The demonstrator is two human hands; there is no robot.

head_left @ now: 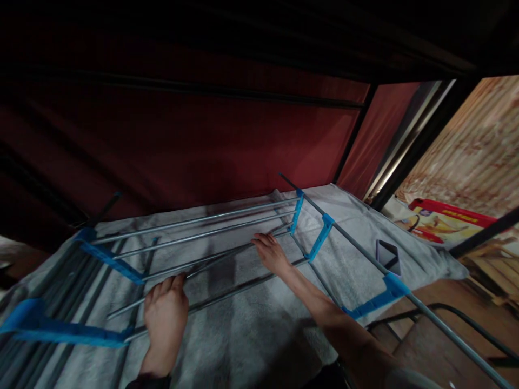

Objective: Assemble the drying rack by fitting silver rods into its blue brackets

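Note:
Both hands hold one loose grey metal tube point(219, 262) slantwise across a partly assembled rack. My left hand point(166, 302) is closed round it near its left end, which sticks out beyond the fist. Further right, the fingers of my right hand point(271, 253) close on the same tube. Blue plastic brackets stand at both sides of the rack, among them a left bracket point(113, 259) and a right bracket point(321, 237). Several crossbars, such as the back crossbar point(194, 219), span between them. A long side pole point(357, 240) runs through the right brackets.
Several spare tubes point(60, 286) lie at the left on the grey blanket point(251, 329). A phone-like object point(388, 258) rests right of the rack. Behind is a dark red panel point(211, 146), framed by dark posts. A red and yellow box point(450, 221) stands far right.

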